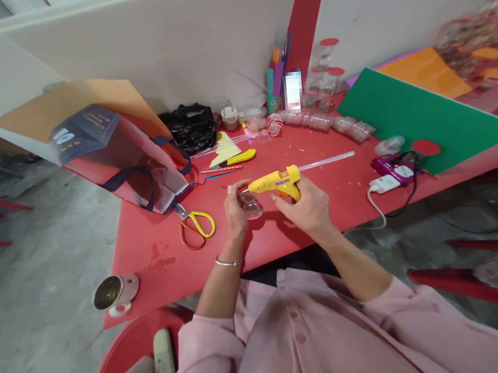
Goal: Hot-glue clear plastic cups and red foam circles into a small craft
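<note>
My right hand (308, 208) is closed around the grip of a yellow glue gun (276, 181), whose nozzle points left. A long clear glue stick (326, 160) sticks out of its back end. Close to the nozzle, my left hand (236, 210) has its fingers bent around a small clear plastic cup (252, 210). The nozzle tip is at or just above the cup; whether it touches I cannot tell. Left of my left hand lie scissors (197, 229) with one yellow and one orange handle. A yellow utility knife (236, 158) lies beyond my hands.
On the red table (152, 261) stand a bag (141, 171) at left, a mug (116, 292) at the near left corner, and a black plastic bag (191, 128) behind. Rows of clear cups (316, 120) line the back. A green board (423, 117) and a white charger (385, 184) with its cable are at right.
</note>
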The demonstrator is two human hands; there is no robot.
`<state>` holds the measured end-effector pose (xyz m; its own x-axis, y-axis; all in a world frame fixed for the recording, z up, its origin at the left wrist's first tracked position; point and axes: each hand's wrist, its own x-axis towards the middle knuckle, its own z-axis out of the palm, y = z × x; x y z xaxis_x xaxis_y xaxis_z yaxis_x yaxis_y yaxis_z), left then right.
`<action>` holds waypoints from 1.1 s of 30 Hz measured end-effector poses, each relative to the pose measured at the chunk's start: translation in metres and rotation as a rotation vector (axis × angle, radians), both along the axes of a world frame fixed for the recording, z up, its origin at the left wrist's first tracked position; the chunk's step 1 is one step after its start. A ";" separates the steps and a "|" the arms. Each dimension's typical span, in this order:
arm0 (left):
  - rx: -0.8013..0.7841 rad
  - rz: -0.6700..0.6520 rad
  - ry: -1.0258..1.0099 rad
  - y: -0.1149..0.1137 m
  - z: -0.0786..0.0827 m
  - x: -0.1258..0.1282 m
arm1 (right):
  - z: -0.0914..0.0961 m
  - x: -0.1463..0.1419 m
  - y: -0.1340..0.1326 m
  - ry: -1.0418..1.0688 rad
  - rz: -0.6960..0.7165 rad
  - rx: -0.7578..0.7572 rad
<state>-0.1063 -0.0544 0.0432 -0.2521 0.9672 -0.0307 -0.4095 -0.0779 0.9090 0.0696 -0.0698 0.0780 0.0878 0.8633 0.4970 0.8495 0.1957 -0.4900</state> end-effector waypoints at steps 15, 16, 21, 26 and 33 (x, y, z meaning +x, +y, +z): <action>0.096 -0.147 0.121 -0.002 0.000 -0.003 | 0.003 0.002 0.000 -0.166 -0.043 0.050; 0.101 -0.150 0.123 -0.002 0.000 -0.001 | 0.003 0.003 0.000 -0.165 -0.045 0.055; 0.136 -0.154 0.110 -0.004 0.003 0.005 | -0.001 0.006 0.003 -0.152 -0.050 0.070; 0.101 -0.136 0.123 -0.006 0.006 0.005 | -0.004 0.010 0.006 -0.131 -0.060 0.079; 0.145 -0.177 0.173 -0.006 0.001 0.005 | -0.005 0.013 0.006 -0.144 -0.067 0.123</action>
<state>-0.1016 -0.0607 0.0446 -0.0686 0.9878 0.1395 -0.2682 -0.1529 0.9512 0.0822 -0.0636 0.0728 0.0637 0.7899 0.6100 0.9221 0.1872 -0.3387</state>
